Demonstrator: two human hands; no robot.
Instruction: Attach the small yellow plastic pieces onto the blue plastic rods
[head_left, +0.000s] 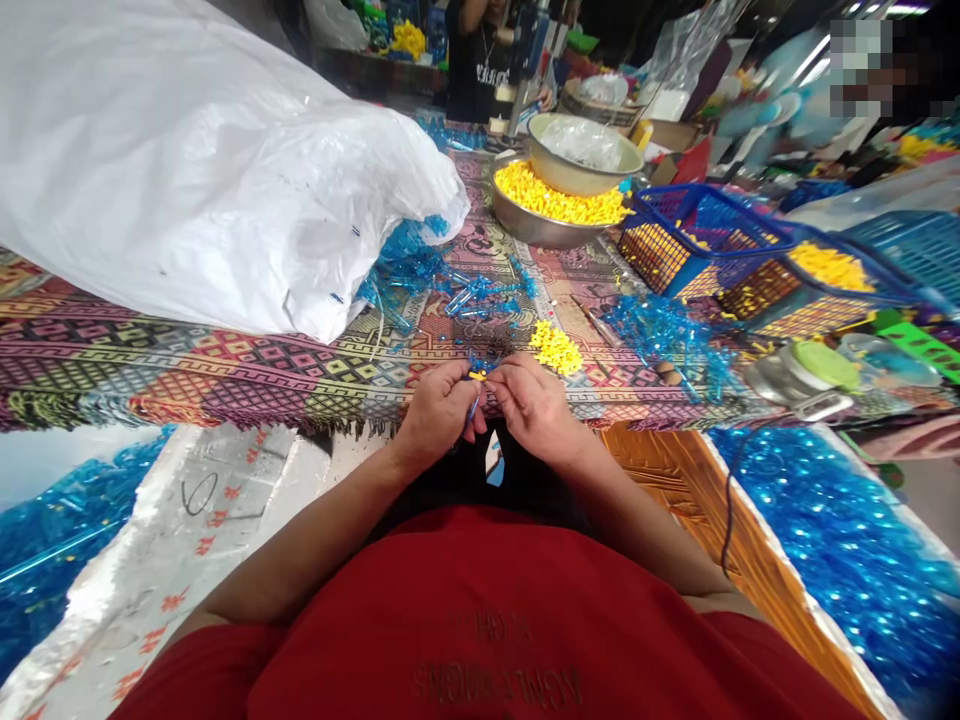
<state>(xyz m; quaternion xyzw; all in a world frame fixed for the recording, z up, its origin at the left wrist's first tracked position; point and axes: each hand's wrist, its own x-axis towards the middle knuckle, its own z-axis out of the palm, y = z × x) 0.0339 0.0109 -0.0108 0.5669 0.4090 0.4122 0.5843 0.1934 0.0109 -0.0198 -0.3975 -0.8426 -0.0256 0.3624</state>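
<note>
One small blue-and-yellow piece [477, 377] at near edge of patterned cloth [247, 372]. Left hand [436, 408] pinches it; right hand [535, 402] just beside it, fingertips pinched together, cannot tell on what. One yellow pile [556, 348] just beyond. Farther: one white sack [217, 170], left; two stacked bowls [547, 235], centre; two dark-blue baskets [694, 280], right.

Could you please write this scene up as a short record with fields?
Left hand: holds a blue piece; a yellow bit shows at its fingers
Right hand: fingers bent close beside it; grip unclear
Nearest pile: yellow pieces, on patterned cloth
Left side: large white bag, blue pieces at its mouth
Far side: metal bowl of yellow pieces, second bowl on top
Right side: blue baskets holding yellow pieces
</note>
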